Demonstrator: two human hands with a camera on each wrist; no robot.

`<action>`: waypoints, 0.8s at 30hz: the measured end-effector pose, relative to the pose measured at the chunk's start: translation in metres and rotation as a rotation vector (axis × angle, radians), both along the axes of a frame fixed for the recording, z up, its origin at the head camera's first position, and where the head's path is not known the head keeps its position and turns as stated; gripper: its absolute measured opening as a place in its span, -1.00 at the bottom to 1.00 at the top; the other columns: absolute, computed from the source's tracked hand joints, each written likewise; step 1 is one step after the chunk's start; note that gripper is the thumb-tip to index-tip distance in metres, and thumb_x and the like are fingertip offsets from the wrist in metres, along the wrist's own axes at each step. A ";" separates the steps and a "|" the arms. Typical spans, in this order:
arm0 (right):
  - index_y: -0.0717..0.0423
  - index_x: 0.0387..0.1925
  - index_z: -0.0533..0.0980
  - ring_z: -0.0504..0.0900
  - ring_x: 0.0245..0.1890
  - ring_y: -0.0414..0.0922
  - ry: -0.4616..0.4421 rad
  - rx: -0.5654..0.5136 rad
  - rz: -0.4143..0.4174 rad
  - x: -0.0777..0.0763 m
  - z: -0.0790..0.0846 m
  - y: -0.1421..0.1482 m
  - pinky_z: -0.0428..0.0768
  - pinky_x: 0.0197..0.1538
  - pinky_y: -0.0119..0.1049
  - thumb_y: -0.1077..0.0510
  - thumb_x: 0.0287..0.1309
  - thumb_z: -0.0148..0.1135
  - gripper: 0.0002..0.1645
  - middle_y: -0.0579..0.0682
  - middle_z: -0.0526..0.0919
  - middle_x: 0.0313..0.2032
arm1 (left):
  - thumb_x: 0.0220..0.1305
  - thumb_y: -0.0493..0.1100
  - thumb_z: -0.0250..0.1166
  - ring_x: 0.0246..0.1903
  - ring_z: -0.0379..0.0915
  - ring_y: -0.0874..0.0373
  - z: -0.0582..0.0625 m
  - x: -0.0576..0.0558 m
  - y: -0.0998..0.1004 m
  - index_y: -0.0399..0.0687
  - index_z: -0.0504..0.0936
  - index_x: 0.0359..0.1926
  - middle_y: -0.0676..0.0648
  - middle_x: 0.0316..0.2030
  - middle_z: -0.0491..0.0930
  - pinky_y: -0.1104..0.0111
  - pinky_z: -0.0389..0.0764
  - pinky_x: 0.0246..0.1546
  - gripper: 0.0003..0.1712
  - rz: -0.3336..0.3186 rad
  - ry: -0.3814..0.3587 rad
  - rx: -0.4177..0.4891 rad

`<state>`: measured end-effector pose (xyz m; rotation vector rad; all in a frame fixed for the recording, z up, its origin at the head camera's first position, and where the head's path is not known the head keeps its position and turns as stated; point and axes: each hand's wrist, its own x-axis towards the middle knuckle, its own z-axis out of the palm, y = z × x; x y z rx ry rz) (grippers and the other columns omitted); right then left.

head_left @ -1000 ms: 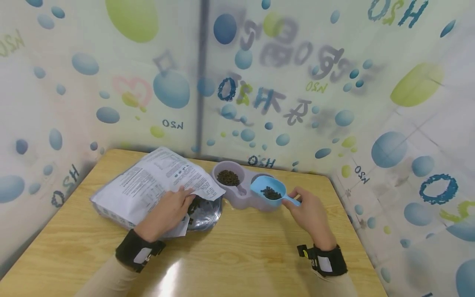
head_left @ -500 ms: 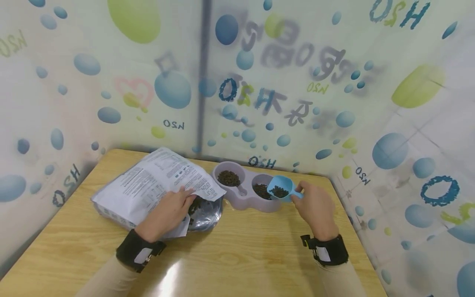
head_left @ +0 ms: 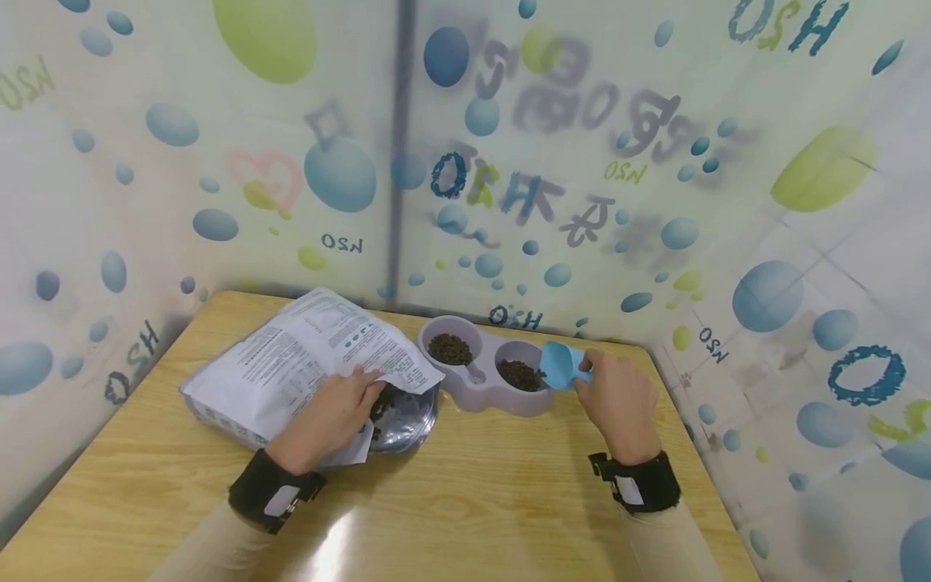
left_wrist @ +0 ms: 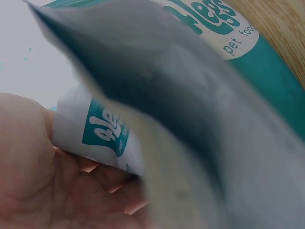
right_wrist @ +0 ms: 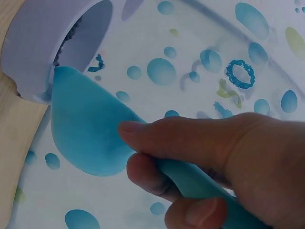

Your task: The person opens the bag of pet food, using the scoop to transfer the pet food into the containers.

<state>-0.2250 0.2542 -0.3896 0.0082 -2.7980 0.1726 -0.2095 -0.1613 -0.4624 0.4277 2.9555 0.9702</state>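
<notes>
My right hand (head_left: 618,396) grips the handle of a light blue scoop (head_left: 558,365), which is tipped at the right rim of a lilac double bowl (head_left: 471,398). Brown kibble (head_left: 520,375) lies in the bowl's right compartment, with a few pieces at the scoop's lip. The left compartment also holds kibble (head_left: 449,349). On the left, a white pet food bag (head_left: 269,356) lies on its side, its mouth facing the bowl. My left hand (head_left: 320,424) holds the upper edge of that mouth, fingers curled under the film in the left wrist view. Inside its silver lining (head_left: 410,424) some kibble shows.
The wooden table (head_left: 465,501) carries the bag and bowl. Behind it stands a pale wall covering (head_left: 465,267) printed with blue and green dots, close to the bowl's back side.
My right hand has drawn the scoop to the right and tipped it; its kibble has slid out into the right compartment, now in view. My left hand and the bag have stayed put.
</notes>
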 end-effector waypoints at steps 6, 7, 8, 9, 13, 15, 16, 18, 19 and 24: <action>0.05 -0.10 0.84 0.48 -0.66 -0.02 0.026 0.010 0.004 0.001 0.000 -0.002 0.26 -0.65 -0.23 0.22 0.34 0.63 -0.86 0.10 0.71 -0.56 | 0.93 -0.03 0.00 0.61 0.44 -0.54 0.001 0.000 0.001 -0.35 0.61 0.58 -0.63 0.60 0.41 -0.31 0.66 0.47 -0.41 0.000 -0.001 -0.013; 0.05 -0.11 0.84 0.48 -0.67 -0.02 0.035 0.013 0.006 0.001 0.000 -0.002 0.25 -0.65 -0.23 0.23 0.33 0.64 -0.86 0.10 0.71 -0.56 | 0.93 -0.03 0.01 0.60 0.45 -0.54 0.001 0.000 0.001 -0.36 0.61 0.58 -0.64 0.59 0.42 -0.30 0.67 0.46 -0.41 -0.001 -0.001 -0.015; 0.05 -0.12 0.84 0.48 -0.67 -0.02 0.043 0.015 0.009 0.001 0.000 -0.002 0.25 -0.66 -0.23 0.23 0.32 0.65 -0.86 0.10 0.70 -0.57 | 0.93 -0.03 0.01 0.60 0.46 -0.54 0.002 0.001 0.001 -0.36 0.62 0.58 -0.64 0.59 0.42 -0.30 0.67 0.45 -0.41 -0.002 0.000 -0.017; 0.05 -0.12 0.84 0.48 -0.67 -0.02 0.048 0.017 0.010 0.001 0.000 -0.003 0.25 -0.66 -0.23 0.23 0.31 0.65 -0.86 0.10 0.70 -0.57 | 0.93 -0.03 0.01 0.59 0.47 -0.53 0.002 0.001 0.001 -0.36 0.62 0.57 -0.64 0.59 0.42 -0.29 0.68 0.43 -0.42 -0.004 0.001 -0.017; 0.05 -0.13 0.84 0.49 -0.66 -0.01 0.068 0.016 0.019 0.002 -0.001 -0.004 0.25 -0.66 -0.23 0.23 0.29 0.68 -0.84 0.11 0.72 -0.55 | 0.92 -0.03 0.02 0.59 0.47 -0.53 0.004 0.002 0.001 -0.37 0.62 0.57 -0.63 0.58 0.44 -0.28 0.69 0.42 -0.42 -0.005 0.005 -0.011; 0.05 -0.13 0.85 0.50 -0.66 -0.01 0.075 0.011 0.023 0.002 -0.002 -0.004 0.25 -0.67 -0.23 0.23 0.28 0.69 -0.83 0.12 0.74 -0.54 | 0.92 -0.03 0.02 0.60 0.46 -0.54 0.004 0.002 0.001 -0.37 0.62 0.56 -0.63 0.58 0.44 -0.30 0.68 0.44 -0.42 -0.006 0.008 -0.008; 0.04 -0.13 0.85 0.50 -0.67 -0.01 0.078 0.008 0.025 0.002 -0.003 -0.004 0.26 -0.67 -0.22 0.23 0.27 0.69 -0.83 0.12 0.75 -0.53 | 0.92 -0.03 0.02 0.60 0.44 -0.54 0.003 0.002 0.002 -0.37 0.62 0.56 -0.63 0.58 0.45 -0.31 0.67 0.45 -0.42 -0.006 0.010 -0.008; 0.04 -0.12 0.85 0.49 -0.68 -0.01 0.083 0.002 0.029 0.003 -0.004 -0.005 0.25 -0.67 -0.23 0.23 0.28 0.69 -0.83 0.12 0.75 -0.54 | 0.92 -0.03 0.02 0.60 0.45 -0.55 0.002 0.002 0.002 -0.37 0.63 0.56 -0.63 0.57 0.46 -0.32 0.65 0.47 -0.42 -0.007 0.015 -0.007; 0.04 -0.12 0.85 0.48 -0.68 -0.02 0.086 0.000 0.031 0.003 -0.005 -0.005 0.25 -0.67 -0.23 0.23 0.28 0.68 -0.83 0.11 0.74 -0.55 | 0.92 -0.04 0.02 0.59 0.45 -0.55 0.002 0.002 0.001 -0.37 0.63 0.56 -0.63 0.56 0.46 -0.32 0.66 0.46 -0.42 -0.008 0.017 -0.006; 0.05 -0.11 0.85 0.43 -0.69 -0.05 0.089 -0.004 0.037 0.003 -0.010 -0.006 0.22 -0.67 -0.24 0.22 0.31 0.68 -0.84 0.06 0.66 -0.62 | 0.92 -0.05 0.01 0.58 0.49 -0.53 0.000 0.001 0.001 -0.38 0.64 0.55 -0.64 0.56 0.46 -0.28 0.70 0.41 -0.43 -0.007 0.022 -0.001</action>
